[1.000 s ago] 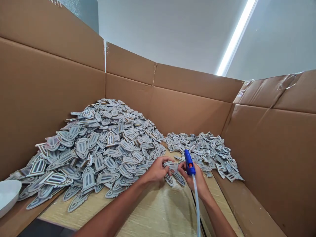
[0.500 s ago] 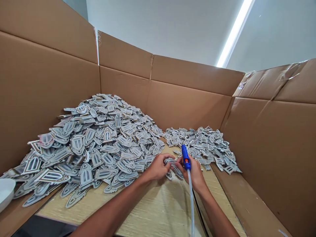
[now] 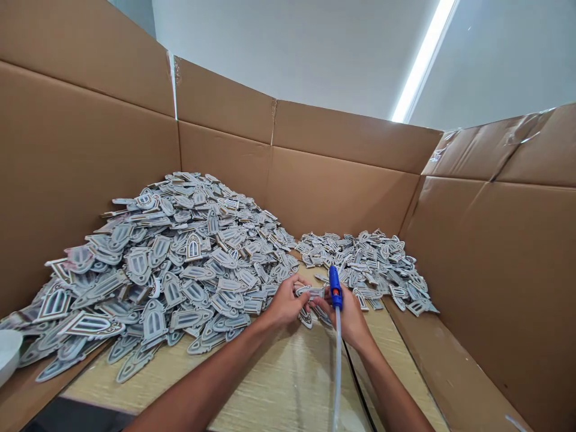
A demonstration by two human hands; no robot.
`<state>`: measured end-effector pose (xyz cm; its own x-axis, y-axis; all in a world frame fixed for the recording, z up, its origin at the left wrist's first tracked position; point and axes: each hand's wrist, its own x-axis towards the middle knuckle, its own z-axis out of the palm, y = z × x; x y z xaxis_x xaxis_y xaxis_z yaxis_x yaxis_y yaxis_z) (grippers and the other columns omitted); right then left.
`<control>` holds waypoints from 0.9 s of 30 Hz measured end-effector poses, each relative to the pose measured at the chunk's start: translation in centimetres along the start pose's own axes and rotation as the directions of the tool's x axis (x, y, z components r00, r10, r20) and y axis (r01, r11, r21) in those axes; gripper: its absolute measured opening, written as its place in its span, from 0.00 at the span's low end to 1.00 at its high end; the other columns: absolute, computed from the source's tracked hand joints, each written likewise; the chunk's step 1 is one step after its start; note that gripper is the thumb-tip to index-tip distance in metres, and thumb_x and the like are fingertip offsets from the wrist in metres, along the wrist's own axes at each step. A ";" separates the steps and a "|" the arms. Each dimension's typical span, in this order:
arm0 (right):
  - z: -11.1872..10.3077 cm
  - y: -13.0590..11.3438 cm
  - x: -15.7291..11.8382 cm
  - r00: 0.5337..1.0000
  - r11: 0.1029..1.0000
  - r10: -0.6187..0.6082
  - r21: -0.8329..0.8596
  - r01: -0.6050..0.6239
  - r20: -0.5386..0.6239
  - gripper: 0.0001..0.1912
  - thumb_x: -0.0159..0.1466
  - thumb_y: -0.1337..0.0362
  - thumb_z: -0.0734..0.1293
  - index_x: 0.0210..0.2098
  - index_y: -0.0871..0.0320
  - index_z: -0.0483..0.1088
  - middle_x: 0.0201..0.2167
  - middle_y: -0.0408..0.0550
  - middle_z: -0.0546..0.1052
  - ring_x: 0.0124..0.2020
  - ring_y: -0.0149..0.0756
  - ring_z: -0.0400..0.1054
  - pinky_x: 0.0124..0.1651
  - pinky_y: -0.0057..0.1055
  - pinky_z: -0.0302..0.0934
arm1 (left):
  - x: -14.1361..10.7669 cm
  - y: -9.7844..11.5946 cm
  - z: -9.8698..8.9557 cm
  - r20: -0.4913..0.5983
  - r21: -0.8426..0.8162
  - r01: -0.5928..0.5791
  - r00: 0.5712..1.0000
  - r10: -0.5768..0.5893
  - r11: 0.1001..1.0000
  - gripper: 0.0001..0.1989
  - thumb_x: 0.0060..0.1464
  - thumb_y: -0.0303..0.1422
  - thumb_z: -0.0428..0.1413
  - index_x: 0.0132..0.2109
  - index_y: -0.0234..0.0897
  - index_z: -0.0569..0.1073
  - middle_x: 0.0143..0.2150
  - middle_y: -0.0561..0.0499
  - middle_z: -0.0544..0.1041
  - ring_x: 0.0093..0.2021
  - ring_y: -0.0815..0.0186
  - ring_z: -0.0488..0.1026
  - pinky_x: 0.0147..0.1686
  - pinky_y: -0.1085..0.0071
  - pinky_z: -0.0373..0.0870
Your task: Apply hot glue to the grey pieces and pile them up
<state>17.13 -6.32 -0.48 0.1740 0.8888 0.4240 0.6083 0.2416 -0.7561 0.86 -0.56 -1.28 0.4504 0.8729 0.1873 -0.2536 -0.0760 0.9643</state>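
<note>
My left hand (image 3: pixel 288 300) pinches one end of a small grey window-shaped piece (image 3: pixel 311 292) above the table. Around a blue glue gun (image 3: pixel 335 288) my right hand (image 3: pixel 348 312) is closed, its fingertips also touching the other end of that piece. The gun stands nearly upright with its nozzle up, and a pale stick or tube (image 3: pixel 338 366) hangs from its lower end. Just under the hands lie a few similar pieces (image 3: pixel 306 318), partly hidden by the fingers.
A large heap of grey window-shaped pieces (image 3: pixel 180 270) covers the left, and a smaller heap (image 3: pixel 378 264) is at the back right. Cardboard walls (image 3: pixel 342 192) enclose the wooden table (image 3: pixel 270 384). A white bowl (image 3: pixel 9 354) sits at the left edge; a black cord (image 3: pixel 357 384) runs forward.
The view has shifted slightly. The glue gun has moved a little left and stands more upright, and the held piece lies more level between my hands.
</note>
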 end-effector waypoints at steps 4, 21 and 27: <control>0.3 -0.5 -0.1 0.999 1.000 0.011 0.024 -0.010 -0.038 0.25 0.54 0.40 0.71 0.31 0.56 0.67 0.25 0.46 0.74 0.24 0.36 0.65 0.29 0.31 0.59 | -0.1 0.3 -0.1 0.040 -0.005 0.018 0.999 -0.017 1.000 0.19 0.49 0.39 0.66 0.40 0.37 0.65 0.24 0.53 0.76 0.19 0.69 0.71 0.22 0.74 0.66; 0.5 -0.3 -0.1 0.999 0.996 0.000 0.088 0.004 -0.040 0.27 0.57 0.38 0.70 0.34 0.58 0.72 0.24 0.44 0.74 0.24 0.35 0.66 0.28 0.30 0.61 | 0.3 0.9 -0.6 -0.065 -0.132 0.011 0.998 -0.020 0.991 0.23 0.35 0.44 0.73 0.32 0.31 0.77 0.28 0.49 0.78 0.27 0.69 0.71 0.29 0.73 0.65; 0.0 -0.7 0.3 0.989 0.927 0.137 0.343 -0.150 0.062 0.40 0.54 0.26 0.62 0.34 0.59 0.74 0.25 0.51 0.77 0.20 0.36 0.67 0.19 0.29 0.55 | 0.6 1.2 -1.1 -0.082 -0.108 0.066 0.994 -0.075 0.992 0.23 0.45 0.50 0.67 0.33 0.33 0.73 0.28 0.50 0.77 0.25 0.68 0.73 0.24 0.74 0.66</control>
<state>16.74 -6.16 0.16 0.2076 0.9360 0.2843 0.2720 0.2240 -0.9359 -0.09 0.35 -0.24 0.3967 0.9126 0.0986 -0.3143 0.0341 0.9487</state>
